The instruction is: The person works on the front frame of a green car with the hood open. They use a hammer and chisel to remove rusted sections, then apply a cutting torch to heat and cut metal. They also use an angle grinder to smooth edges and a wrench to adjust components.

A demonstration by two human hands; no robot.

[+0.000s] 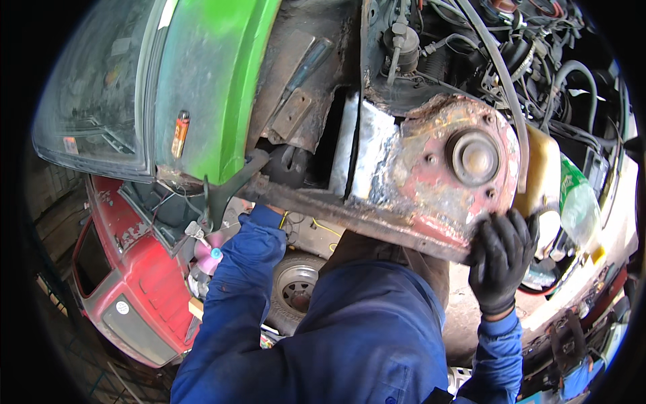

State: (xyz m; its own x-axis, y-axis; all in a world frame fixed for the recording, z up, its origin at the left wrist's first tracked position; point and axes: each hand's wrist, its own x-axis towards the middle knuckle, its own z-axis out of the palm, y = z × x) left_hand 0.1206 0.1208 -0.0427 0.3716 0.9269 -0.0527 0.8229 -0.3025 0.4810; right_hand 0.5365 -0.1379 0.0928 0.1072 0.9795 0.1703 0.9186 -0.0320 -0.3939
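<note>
My right hand (501, 259), in a black glove, grips the lower right edge of a rusty red strut tower panel (431, 175) with a round metal cap (475, 157) in its middle. A patch of bare shiny sheet metal (367, 151) sits on the panel's left side. My left arm in a blue sleeve (252, 252) reaches up under the panel's lower edge; the left hand itself is hidden behind the metal. My blue work clothes (363, 337) fill the lower middle.
A green car pillar (208, 81) and a windshield (94, 87) stand at upper left. Hoses and engine parts (511, 47) crowd the upper right, with a yellowish fluid tank (542, 168). A red car door (124, 283) and a wheel (296, 286) lie below.
</note>
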